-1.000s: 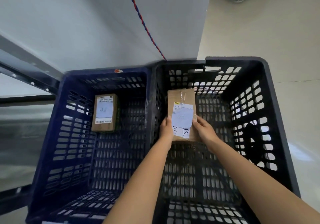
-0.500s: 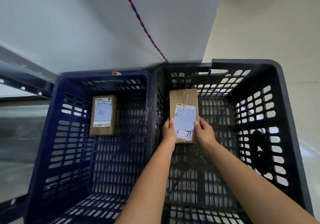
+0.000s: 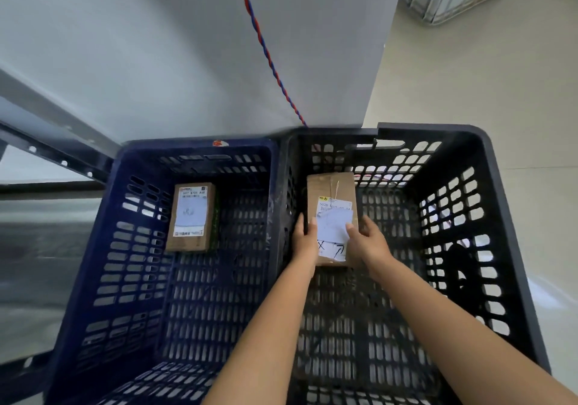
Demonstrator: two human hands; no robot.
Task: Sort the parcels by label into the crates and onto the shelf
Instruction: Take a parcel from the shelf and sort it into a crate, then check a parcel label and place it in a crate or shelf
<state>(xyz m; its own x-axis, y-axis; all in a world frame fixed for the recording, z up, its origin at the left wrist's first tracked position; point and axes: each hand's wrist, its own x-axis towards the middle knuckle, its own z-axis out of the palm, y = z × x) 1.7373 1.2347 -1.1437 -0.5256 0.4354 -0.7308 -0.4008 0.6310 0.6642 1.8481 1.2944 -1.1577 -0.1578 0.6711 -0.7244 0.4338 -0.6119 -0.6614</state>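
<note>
Both hands, left hand [image 3: 305, 242] and right hand [image 3: 370, 243], gripped the cardboard parcel [image 3: 331, 217] between them by its long sides, inside the black crate [image 3: 500, 217]. It looked stiff and light, best held by those edges.

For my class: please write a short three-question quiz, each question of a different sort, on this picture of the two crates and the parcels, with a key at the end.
1. True or false: the blue crate holds no parcel.
2. Multiple choice: the parcel in the black crate is held by A) the left hand only, B) the right hand only, C) both hands, D) neither hand.
3. Fill in: the twisted red and blue cord runs down the wall and ends behind the rim of the ______ crate.

Key
1. False: a labelled parcel in the blue crate lies near its far wall.
2. C: one hand on each long side.
3. black
</note>
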